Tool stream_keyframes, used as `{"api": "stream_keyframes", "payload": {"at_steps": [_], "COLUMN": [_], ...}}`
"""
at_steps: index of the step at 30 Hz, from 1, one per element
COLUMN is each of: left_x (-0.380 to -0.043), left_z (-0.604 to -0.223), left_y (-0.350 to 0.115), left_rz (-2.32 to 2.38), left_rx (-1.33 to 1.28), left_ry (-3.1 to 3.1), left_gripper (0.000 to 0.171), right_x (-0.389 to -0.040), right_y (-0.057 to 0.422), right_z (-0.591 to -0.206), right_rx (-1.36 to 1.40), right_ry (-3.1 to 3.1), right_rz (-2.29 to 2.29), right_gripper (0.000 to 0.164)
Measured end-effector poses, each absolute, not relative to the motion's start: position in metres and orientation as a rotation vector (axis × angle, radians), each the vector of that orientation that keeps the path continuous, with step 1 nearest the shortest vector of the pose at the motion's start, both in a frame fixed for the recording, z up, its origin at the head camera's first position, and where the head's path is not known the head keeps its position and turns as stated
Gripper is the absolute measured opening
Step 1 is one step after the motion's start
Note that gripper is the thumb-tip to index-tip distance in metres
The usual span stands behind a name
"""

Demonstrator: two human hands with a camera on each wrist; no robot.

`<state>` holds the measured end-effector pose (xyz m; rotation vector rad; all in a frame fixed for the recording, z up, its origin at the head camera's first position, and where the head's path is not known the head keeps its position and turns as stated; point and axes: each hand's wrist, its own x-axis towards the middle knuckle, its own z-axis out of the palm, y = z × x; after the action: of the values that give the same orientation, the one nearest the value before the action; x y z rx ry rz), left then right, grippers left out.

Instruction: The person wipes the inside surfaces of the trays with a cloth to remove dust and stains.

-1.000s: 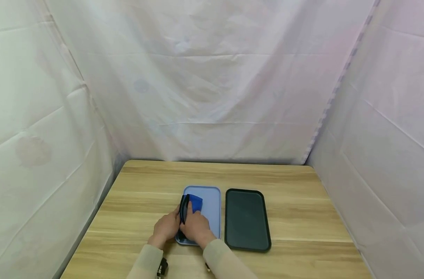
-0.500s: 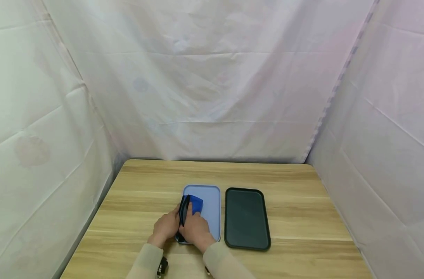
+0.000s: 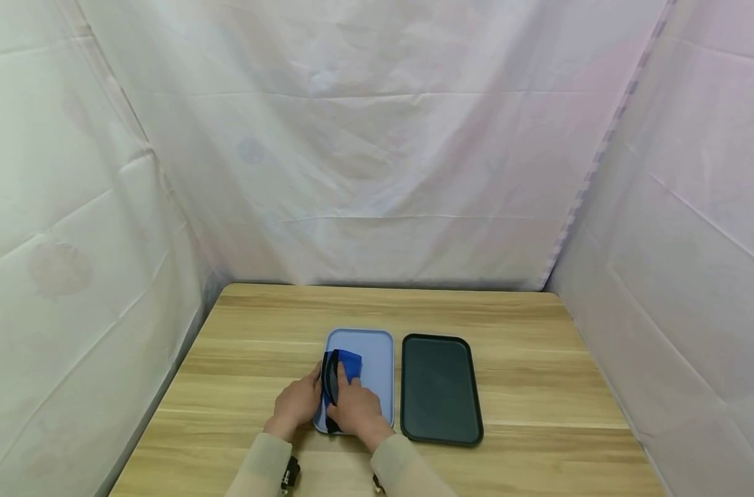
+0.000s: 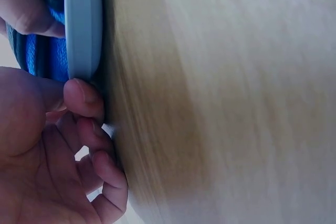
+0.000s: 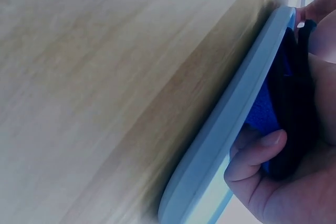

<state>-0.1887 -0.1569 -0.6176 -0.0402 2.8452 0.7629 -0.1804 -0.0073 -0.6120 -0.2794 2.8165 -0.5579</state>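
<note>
A blue cloth with black edging (image 3: 350,360) lies partly folded on the left side of a light blue tray (image 3: 377,352). One dark fold of it stands up between the hands. My left hand (image 3: 299,400) is at the tray's left rim, bent fingertips beside the rim in the left wrist view, and grips the cloth's near edge; its thumb is mostly hidden. My right hand (image 3: 355,407) holds the cloth from the right, index finger laid along the blue part. In the right wrist view, a curled finger and the palm take in the dark fabric (image 5: 294,114).
A dark green tray (image 3: 440,390) lies just right of the blue one, with a narrow gap between them. Both rest on a wood-grain table (image 3: 538,386). Pale curtains (image 3: 377,172) hang behind and on both sides.
My right hand has shifted slightly to the right and nearer, and the dark fold leans right with it. The left hand and both trays stay almost where they were.
</note>
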Motion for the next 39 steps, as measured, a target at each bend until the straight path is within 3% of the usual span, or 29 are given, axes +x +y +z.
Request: {"api": "stream_keyframes", "payload": {"at_steps": [39], "left_x": [-0.190], "left_z": [-0.618], "left_y": [-0.158], "left_rz": [0.762], "left_rx": [-0.052], "left_ry": [2.828], "left_gripper": [0.051], "right_x": [-0.178], "right_y": [0.028], "right_z": [-0.597], "right_rx": [-0.254], "right_ry": [2.771], "right_rz": [-0.330], "right_gripper": [0.087]}}
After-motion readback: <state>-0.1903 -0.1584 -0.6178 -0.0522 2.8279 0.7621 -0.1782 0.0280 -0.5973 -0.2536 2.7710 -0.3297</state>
